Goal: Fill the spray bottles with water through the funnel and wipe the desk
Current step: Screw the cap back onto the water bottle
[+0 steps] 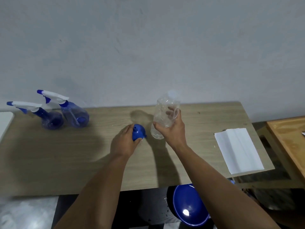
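Observation:
Two blue spray bottles with white and blue trigger heads stand at the desk's back left, one (51, 119) left of the other (75, 115). A blue funnel (138, 132) lies upside down on the wooden desk (66, 154), spout up, and my left hand (123, 142) grips its wide end. Just to its right, my right hand (171, 129) is wrapped around a clear plastic water bottle (165, 113) with a pale cap, held upright at the desk surface.
A folded white paper towel (238, 149) lies at the desk's right end. A blue round stool seat (189, 205) sits below the front edge. A light wooden table (290, 139) stands to the right, a white surface (5, 121) to the far left.

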`<state>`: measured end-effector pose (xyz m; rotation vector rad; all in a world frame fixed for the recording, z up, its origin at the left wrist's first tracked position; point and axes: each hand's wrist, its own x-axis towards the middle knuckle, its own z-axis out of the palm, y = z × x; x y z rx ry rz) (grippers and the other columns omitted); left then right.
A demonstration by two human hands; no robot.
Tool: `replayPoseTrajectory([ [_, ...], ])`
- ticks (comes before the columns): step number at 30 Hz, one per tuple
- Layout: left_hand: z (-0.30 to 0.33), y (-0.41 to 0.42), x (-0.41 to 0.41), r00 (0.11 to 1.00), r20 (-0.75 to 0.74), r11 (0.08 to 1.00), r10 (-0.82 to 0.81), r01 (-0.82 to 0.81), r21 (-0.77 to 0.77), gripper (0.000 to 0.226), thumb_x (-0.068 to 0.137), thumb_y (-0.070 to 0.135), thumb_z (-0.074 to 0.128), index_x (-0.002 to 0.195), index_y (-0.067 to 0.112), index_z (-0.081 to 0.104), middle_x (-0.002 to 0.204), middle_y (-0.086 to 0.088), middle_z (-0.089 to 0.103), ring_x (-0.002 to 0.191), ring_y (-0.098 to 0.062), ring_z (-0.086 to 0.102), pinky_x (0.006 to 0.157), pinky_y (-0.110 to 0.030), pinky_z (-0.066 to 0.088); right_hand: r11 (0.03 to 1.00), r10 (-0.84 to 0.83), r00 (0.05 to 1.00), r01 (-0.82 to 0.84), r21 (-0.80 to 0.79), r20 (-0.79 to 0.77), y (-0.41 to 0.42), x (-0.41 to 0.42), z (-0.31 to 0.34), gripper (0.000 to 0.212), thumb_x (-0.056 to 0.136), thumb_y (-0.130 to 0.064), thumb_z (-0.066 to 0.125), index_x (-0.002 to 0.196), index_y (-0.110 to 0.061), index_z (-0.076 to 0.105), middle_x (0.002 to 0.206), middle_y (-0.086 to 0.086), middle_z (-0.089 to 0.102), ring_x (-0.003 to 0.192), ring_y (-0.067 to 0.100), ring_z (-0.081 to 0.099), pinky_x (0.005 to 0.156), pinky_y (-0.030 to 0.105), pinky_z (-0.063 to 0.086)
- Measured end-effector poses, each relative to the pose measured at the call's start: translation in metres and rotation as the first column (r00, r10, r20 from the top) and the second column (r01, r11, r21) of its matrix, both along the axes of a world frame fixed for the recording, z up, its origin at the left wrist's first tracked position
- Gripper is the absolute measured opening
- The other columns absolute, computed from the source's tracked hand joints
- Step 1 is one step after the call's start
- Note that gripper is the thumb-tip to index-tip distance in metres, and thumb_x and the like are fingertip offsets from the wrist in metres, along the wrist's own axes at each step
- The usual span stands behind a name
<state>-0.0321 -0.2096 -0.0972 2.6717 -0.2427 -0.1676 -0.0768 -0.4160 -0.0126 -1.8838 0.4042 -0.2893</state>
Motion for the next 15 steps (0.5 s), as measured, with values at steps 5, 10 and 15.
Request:
replayPoseTrajectory([
  [5,0.012,-0.004,0.041,0.999,0.048,1.0,-0.013,0.013,0.006,0.07,0.083,0.051,0.071,0.144,0.027,0.045,0.144,0.008,0.054,0.127,-0.02,0.055,0.098,-0.041,0.052,0.999,0.031,0.999,-0.031,0.011,0.032,0.003,0.045,0.017,0.08,0.074,-0.035,0.093,0.139,-0.032,0.046,0.127,-0.005,0.063,0.115,0.007,0.063,0.091,0.018,0.052],
  [10,0.012,-0.004,0.084,0.998,0.039,0.999,0.041,-0.04,-0.032,0.06,0.077,0.052,0.071,0.129,0.038,0.045,0.122,0.008,0.063,0.102,-0.024,0.065,0.08,-0.043,0.057,0.998,0.055,0.998,-0.054,-0.038,0.042,0.01,0.096,0.008,0.081,0.074,-0.039,0.092,0.139,-0.031,0.045,0.13,-0.006,0.062,0.119,0.014,0.062,0.099,0.033,0.055],
  [15,0.0,-0.005,0.109,0.999,0.024,0.997,0.037,-0.035,-0.062,0.06,0.078,0.047,0.074,0.129,0.037,0.045,0.121,0.004,0.065,0.1,-0.027,0.066,0.081,-0.043,0.057,0.995,0.086,0.996,-0.085,-0.048,0.02,0.013,0.126,-0.005,0.08,0.075,-0.038,0.093,0.139,-0.026,0.045,0.132,-0.003,0.062,0.119,0.016,0.061,0.093,0.028,0.053],
])
